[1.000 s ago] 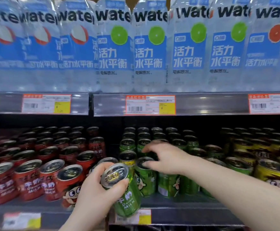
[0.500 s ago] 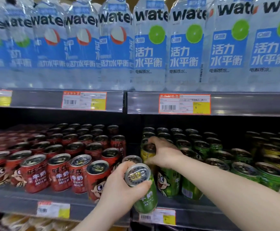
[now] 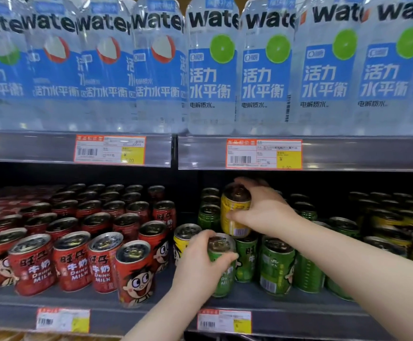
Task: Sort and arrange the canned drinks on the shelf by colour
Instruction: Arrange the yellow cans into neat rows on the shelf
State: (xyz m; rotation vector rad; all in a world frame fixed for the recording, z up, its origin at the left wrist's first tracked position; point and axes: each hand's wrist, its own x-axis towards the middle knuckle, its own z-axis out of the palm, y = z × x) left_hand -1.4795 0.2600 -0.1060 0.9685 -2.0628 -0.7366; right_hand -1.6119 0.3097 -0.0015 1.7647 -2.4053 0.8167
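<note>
Right hand [image 3: 264, 212] holds yellow metal can [image 3: 233, 217] upright, seemingly raised; left hand [image 3: 200, 264] grips green metal can [image 3: 221, 271] at shelf [image 3: 298, 313] front edge

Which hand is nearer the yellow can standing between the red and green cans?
Left. The left hand, gripping a green can, is right beside the standing yellow can; the right hand is higher and farther right, holding a second yellow can above the green row.

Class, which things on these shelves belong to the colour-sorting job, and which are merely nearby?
Job: yellow can in right hand; green can in left hand; red cans; green cans; loose yellow can.
Nearby: water bottles; price tags.
</note>
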